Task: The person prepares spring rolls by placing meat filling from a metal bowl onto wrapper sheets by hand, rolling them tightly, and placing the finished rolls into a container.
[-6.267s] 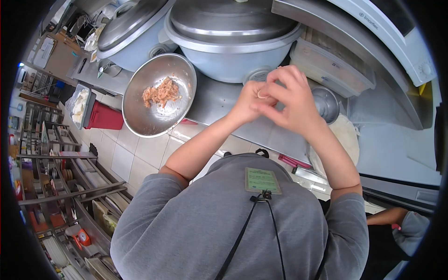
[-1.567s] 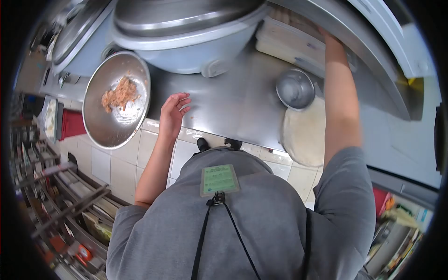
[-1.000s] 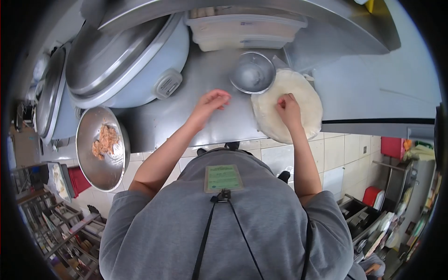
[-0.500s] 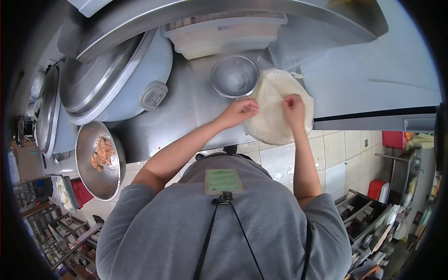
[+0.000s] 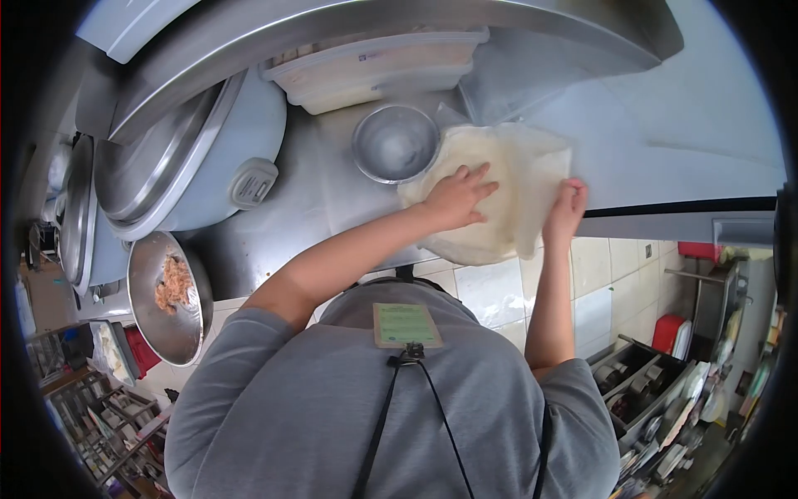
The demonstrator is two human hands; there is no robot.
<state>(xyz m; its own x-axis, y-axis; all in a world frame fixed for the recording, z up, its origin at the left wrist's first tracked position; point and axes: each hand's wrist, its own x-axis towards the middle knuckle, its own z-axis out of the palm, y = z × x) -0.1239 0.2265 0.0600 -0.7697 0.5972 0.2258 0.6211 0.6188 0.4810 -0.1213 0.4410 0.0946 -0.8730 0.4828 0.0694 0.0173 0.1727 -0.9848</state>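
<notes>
A stack of thin, round, pale wrapper sheets (image 5: 478, 150) lies at the counter's front edge. My left hand (image 5: 457, 200) rests on it with the fingers spread. At the stack's right side, my right hand (image 5: 567, 208) pinches the edge of one wrapper sheet (image 5: 544, 170), which is lifted and pulled out to the right, its far part still over the stack. Just left of the stack stands a small metal bowl (image 5: 396, 143) with what looks like clear liquid in it.
A large metal bowl (image 5: 199, 320) of orange-pink filling (image 5: 173, 285) sits at the left. Behind it are big lidded cookers (image 5: 212, 166). A lidded plastic tub (image 5: 374, 75) stands at the back, beneath a curved metal edge (image 5: 349, 29). Tiled floor (image 5: 490, 291) shows below the counter.
My right hand has moved right and down, drawing a wrapper sheet outward from the stack. My left hand has moved onto the stack and opened, its fingers now spread.
</notes>
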